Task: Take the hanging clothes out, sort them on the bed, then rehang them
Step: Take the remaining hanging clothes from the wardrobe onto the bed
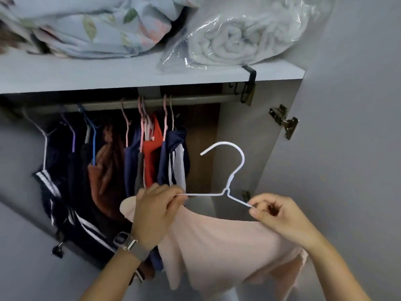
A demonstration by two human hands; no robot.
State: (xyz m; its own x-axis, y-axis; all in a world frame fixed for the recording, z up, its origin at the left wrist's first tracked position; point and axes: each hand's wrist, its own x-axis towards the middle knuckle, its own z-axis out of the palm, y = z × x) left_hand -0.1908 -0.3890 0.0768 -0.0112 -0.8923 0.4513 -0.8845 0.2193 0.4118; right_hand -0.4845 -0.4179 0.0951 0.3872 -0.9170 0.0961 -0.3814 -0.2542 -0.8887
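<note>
A white wire hanger (233, 168) is held up in front of the open wardrobe, its hook pointing up and left. My left hand (155, 210) grips its left arm together with a pale pink garment (219, 246) that drapes down below. My right hand (276, 216) pinches the hanger's right arm and the pink cloth there. Both ends of the hanger are hidden in the hands and fabric. Behind, several clothes (149, 157) hang from the closet rod (156, 102): dark striped tops, a brown one, a red one.
A shelf (134, 78) above the rod carries a floral blanket (91, 25) and a rolled white towel in a plastic bag (245, 33). The open wardrobe door (351, 127) stands at the right, with a hinge (284, 121). Bare rod shows right of the hung clothes.
</note>
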